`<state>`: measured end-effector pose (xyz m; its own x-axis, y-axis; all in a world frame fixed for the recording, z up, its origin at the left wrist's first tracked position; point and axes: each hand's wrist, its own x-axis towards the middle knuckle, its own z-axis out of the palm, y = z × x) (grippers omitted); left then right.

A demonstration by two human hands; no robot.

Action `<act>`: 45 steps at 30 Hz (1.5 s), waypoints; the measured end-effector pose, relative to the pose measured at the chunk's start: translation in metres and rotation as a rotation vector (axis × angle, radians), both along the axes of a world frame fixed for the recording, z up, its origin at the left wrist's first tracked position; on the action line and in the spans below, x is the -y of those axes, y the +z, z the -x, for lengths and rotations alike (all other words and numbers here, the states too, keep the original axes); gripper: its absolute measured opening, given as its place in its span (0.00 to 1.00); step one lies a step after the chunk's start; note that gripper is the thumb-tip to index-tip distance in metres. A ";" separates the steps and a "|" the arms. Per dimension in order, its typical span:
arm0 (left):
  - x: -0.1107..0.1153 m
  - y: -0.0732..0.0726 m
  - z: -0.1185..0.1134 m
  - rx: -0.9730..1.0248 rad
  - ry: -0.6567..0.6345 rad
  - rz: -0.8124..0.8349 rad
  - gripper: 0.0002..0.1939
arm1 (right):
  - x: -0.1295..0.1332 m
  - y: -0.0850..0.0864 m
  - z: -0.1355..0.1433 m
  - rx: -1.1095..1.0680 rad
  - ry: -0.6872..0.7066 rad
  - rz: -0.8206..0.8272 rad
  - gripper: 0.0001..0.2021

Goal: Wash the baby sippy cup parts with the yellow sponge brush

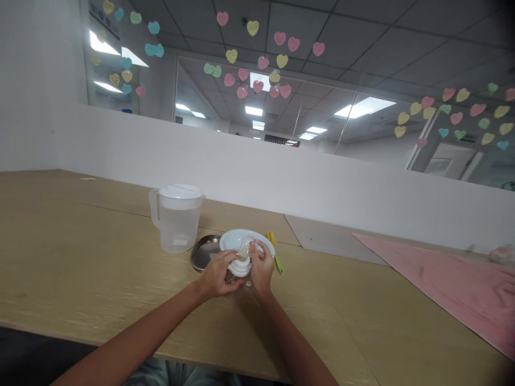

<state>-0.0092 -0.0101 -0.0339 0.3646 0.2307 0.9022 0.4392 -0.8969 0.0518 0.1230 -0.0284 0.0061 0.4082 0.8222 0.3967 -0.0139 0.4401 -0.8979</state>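
A small clear bottle (240,262) with a white collar and see-through nipple stands on the table (80,257). Both forearms reach forward; the left hand (217,274) wraps the bottle's body, the right hand (261,266) pinches its top. Just behind lie a white plate (235,238), metal lid (203,252) and lidded pitcher (177,217).

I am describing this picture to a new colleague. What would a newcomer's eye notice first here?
First, the two hands at the middle of the wooden table: the left hand and right hand together hold a small baby bottle with a white collar and clear nipple. Just behind stand a translucent pitcher, a metal lid and a white plate. Above, pastel paper hearts dot the glass, and a pink cloth lies at right.
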 end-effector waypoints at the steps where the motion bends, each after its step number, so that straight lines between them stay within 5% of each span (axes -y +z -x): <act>1: 0.000 0.000 0.000 0.001 -0.001 0.000 0.24 | 0.000 0.000 0.000 -0.002 -0.002 0.003 0.28; 30: 0.000 0.002 -0.002 0.009 -0.044 -0.018 0.22 | -0.002 -0.001 0.002 -0.140 0.117 -0.101 0.26; 45: 0.002 0.001 -0.003 0.032 -0.021 -0.010 0.27 | -0.004 -0.002 0.000 -0.093 0.069 -0.066 0.26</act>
